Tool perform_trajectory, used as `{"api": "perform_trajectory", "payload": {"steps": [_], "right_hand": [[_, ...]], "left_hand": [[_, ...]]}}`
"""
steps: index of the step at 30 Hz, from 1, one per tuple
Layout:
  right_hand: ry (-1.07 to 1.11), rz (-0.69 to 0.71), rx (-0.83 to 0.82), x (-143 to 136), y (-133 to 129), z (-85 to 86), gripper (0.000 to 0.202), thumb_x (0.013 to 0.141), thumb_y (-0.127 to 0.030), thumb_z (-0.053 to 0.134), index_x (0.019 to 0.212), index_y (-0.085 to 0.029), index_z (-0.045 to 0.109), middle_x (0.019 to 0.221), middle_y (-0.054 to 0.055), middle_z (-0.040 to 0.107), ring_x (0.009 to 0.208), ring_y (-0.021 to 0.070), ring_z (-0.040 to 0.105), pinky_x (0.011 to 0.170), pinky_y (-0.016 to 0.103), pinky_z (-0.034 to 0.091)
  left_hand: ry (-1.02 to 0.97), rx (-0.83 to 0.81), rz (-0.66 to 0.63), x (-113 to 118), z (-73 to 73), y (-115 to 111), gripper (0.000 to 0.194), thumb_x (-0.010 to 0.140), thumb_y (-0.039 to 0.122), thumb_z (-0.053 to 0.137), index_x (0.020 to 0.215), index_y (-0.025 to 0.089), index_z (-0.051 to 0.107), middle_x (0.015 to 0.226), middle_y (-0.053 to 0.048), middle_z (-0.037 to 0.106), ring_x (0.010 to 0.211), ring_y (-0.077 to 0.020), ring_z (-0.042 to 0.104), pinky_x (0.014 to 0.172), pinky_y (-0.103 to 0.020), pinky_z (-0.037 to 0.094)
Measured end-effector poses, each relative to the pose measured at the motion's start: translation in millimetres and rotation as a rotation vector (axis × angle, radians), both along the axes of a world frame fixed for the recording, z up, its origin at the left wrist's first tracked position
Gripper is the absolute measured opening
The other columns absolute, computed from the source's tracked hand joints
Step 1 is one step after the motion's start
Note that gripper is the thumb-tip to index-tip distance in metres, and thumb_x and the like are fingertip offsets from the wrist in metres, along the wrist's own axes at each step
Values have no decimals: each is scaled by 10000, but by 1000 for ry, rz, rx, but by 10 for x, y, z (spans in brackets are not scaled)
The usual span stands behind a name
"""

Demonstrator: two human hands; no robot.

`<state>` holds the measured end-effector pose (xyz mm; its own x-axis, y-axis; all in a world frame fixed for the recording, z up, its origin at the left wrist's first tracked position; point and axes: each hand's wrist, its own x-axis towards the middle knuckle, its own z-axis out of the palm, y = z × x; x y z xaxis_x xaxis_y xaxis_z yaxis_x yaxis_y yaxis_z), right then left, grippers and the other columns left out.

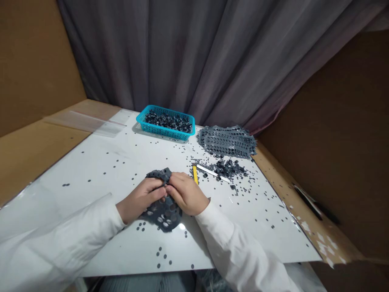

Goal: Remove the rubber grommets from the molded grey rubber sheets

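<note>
A dark grey sheet full of round holes (165, 213) is bunched up between my two hands, above the near middle of the white board. My left hand (141, 199) grips its left side, fingers curled in and thumb pressed on it. Against the upper right of the sheet, my right hand (188, 194) is closed with its thumb close to the left thumb. The sheet's lower part hangs below the fingers. What lies under the curled fingertips is hidden.
A blue basket (165, 132) of small dark pieces stands at the back. Stacked perforated sheets (226, 142) lie back right, near a dark pile (229, 168), a white strip (211, 172) and a yellow strip (195, 174). Clear plastic bags (100, 123) lie back left. Small discs dot the white board (100, 219).
</note>
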<state>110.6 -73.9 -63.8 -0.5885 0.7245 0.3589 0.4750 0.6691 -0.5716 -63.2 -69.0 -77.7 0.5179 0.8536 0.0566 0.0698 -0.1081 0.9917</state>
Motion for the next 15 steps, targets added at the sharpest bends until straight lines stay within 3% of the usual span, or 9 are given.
{"api": "perform_trajectory", "payload": {"steps": [2,4,8,12,15], "right_hand": [[113,36,-144,-15,0,-25,319,919,-371,312,673,-201,422,691,27,444,680,166,414,668,307,342],[347,50,-400,-41,-8,-58,346,897,-427,355,639,-202,404,628,-2,385,607,146,378,594,285,323],[843,25,-854,-124,-37,-125,391,781,-523,531,606,-198,403,573,-38,302,515,106,275,497,249,230],[1034,36,-1000,-147,-14,-140,383,738,-475,606,593,-198,385,576,-44,299,492,95,267,483,246,229],[1178,125,-973,-91,54,-107,453,811,-447,511,549,-201,235,544,-60,200,454,87,196,478,250,264]], "left_hand": [[-8,-125,21,14,-3,-3,418,759,485,554,495,169,483,486,25,429,497,-114,377,501,-233,309],[-93,-315,21,30,9,-13,443,744,534,553,510,164,485,447,51,368,440,-83,299,452,-221,244],[-287,-581,-14,35,82,-35,408,634,549,661,599,148,590,506,27,499,458,-85,385,485,-220,309],[-331,-672,4,-7,150,-44,372,557,500,738,594,149,619,578,-7,584,529,-122,487,553,-244,384],[-342,-646,82,-40,160,-40,392,549,535,721,605,164,608,490,31,483,469,-101,417,499,-234,342]]}}
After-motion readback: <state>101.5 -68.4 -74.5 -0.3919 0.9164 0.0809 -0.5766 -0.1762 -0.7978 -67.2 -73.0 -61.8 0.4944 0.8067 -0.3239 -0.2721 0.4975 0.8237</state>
